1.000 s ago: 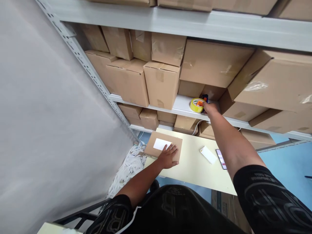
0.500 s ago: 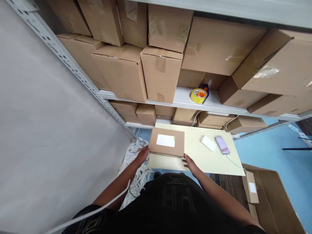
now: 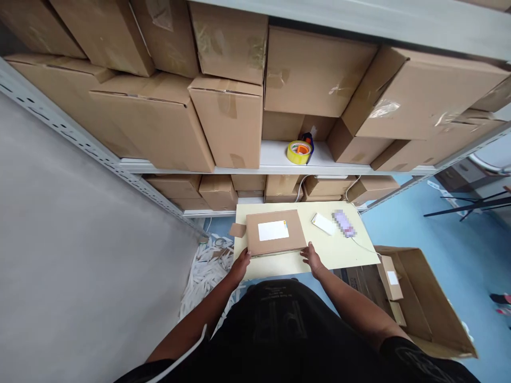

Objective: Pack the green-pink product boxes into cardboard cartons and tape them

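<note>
A small brown cardboard box (image 3: 275,248) with a white label (image 3: 273,230) lies on the cream tabletop (image 3: 263,270), turned slightly. From its left side a short cardboard flap (image 3: 238,230) sticks out. My left hand (image 3: 240,266) grips the front left corner, its thumb against the edge and the other fingers partly hidden. At the front right corner, my right hand (image 3: 313,259) touches the box with fingertips, its fingers spread apart.
Right on the table are a stack of white cards (image 3: 323,224) and a blurred-out purple item (image 3: 344,223) with a cable. Shelves hold brown cartons (image 3: 227,122) and yellow tape (image 3: 298,152). A large open carton (image 3: 429,298) stands right; paper strips (image 3: 202,276) cover the floor left.
The view has swung to the right. The box has turned slightly, and a flap now stands out at its left side. My left hand has slid to the front left corner.
</note>
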